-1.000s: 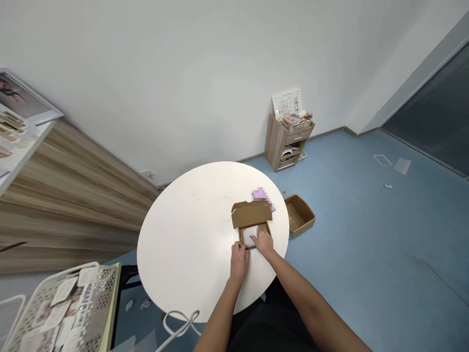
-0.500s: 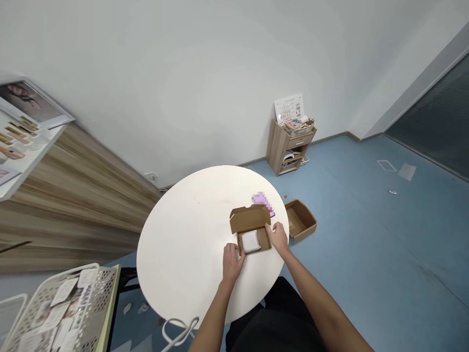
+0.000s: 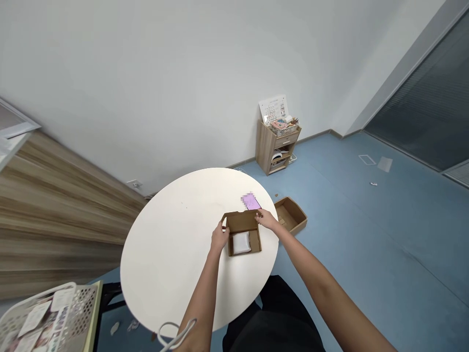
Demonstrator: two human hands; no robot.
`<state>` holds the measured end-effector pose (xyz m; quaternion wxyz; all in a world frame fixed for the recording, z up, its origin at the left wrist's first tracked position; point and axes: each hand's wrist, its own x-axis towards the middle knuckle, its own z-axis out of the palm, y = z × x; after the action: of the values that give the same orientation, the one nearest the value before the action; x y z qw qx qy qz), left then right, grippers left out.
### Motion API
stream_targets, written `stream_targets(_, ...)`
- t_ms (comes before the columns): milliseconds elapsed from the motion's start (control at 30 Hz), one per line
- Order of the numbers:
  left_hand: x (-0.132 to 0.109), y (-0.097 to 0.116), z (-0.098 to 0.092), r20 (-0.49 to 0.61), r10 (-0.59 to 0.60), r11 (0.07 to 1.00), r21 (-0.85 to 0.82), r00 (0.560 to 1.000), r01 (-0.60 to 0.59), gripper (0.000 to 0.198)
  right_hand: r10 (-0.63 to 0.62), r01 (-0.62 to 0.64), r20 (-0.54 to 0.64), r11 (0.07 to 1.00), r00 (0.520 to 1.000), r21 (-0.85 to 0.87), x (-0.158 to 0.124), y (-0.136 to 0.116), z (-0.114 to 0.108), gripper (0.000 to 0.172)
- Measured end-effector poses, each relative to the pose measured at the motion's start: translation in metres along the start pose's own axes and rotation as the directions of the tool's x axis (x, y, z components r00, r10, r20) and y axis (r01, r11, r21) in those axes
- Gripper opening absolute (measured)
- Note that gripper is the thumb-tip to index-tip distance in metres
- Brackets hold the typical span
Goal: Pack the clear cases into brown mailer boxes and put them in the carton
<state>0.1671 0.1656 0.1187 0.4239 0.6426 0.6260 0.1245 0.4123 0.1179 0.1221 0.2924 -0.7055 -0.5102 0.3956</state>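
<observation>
A small brown cardboard box point(image 3: 244, 247) stands open on the white round table point(image 3: 172, 254), with its lid point(image 3: 240, 221) raised at the far side. A white soft packet point(image 3: 241, 243) lies inside the box. My left hand point(image 3: 220, 238) holds the left side of the raised lid, and my right hand point(image 3: 266, 220) pinches its right corner. Just beyond the lid lies a flat object with a purple screen point(image 3: 250, 201), probably a phone, partly blurred out and partly hidden by the lid.
An open cardboard box tray point(image 3: 289, 216) sits on the blue floor point(image 3: 366, 234) beyond the table's right edge. A white cable point(image 3: 176, 332) loops at the near rim. A white basket of cards point(image 3: 54, 315) stands at lower left, and a wooden cabinet point(image 3: 276, 146) stands by the far wall.
Both hands have moved from the box's sides up to the lid's left and right edges. The view has also swung, shifting the table left in the picture.
</observation>
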Motion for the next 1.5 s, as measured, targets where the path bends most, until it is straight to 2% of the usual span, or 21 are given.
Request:
stream_targets(133,-0.019,-0.006,0.007,-0.018,0.109,0.993,-0.043,0.994,-0.11,0.055,-0.047,0.048,-0.05,0.999,0.998,0.008,-0.027,0.01,0.01,0.02)
stream_targets(267,-0.033,-0.025,0.009,-0.054,0.119,0.985,-0.122,0.991,-0.124,0.065,-0.135,0.137,-0.091,0.991,0.987,0.016,-0.055,0.018,0.025,0.026)
stream_targets(333,-0.038,-0.036,0.011,-0.049,0.18,0.977,-0.107,0.982,-0.184,0.067,-0.192,0.189,-0.102,0.981,0.976,-0.029,-0.067,0.025,0.034,0.035)
stream_targets(467,-0.049,-0.059,0.022,-0.012,0.403,0.914,-0.037,0.915,-0.403,0.062,-0.292,0.278,-0.114,0.953,0.95,-0.123,-0.085,0.046,0.054,0.058)
stream_targets(567,-0.06,-0.077,0.036,-0.018,0.451,0.892,-0.007,0.892,-0.452,0.069,-0.339,0.313,-0.139,0.933,0.93,-0.18,-0.094,0.065,0.069,0.066)
stream_targets(767,-0.078,-0.107,0.059,-0.047,0.513,0.857,0.082,0.857,-0.508,0.075,-0.281,0.248,-0.086,0.928,0.956,-0.278,-0.111,0.09,0.089,0.085)
stream_targets(933,-0.089,-0.114,0.062,0.018,0.523,0.844,0.127,0.852,-0.521,0.076,-0.174,0.157,-0.043,0.952,0.984,-0.261,-0.128,0.097,0.104,0.096)
stream_targets(1067,-0.097,-0.118,0.064,0.093,0.554,0.807,0.186,0.827,-0.561,0.084,-0.158,0.145,-0.024,0.949,0.987,-0.279,-0.134,0.1,0.112,0.101)
stream_targets(1167,-0.099,-0.121,0.071,0.07,0.541,0.815,0.203,0.838,-0.543,0.086,-0.156,0.146,-0.014,0.948,0.988,-0.282,-0.133,0.102,0.113,0.102)
stream_targets(1300,-0.099,-0.118,0.077,0.039,0.469,0.869,0.159,0.882,-0.469,0.08,-0.073,0.074,0.014,0.959,0.997,-0.272,-0.123,0.095,0.109,0.1)
stream_targets(1400,-0.095,-0.109,0.067,0.019,0.399,0.912,0.09,0.917,-0.399,0.068,0.023,-0.008,0.054,0.963,0.998,-0.269,-0.112,0.074,0.095,0.091)
stream_targets(1500,-0.086,-0.091,0.045,-0.017,0.289,0.957,0.026,0.957,-0.288,0.058,0.06,-0.045,0.067,0.978,0.996,-0.206,-0.1,0.044,0.074,0.074)
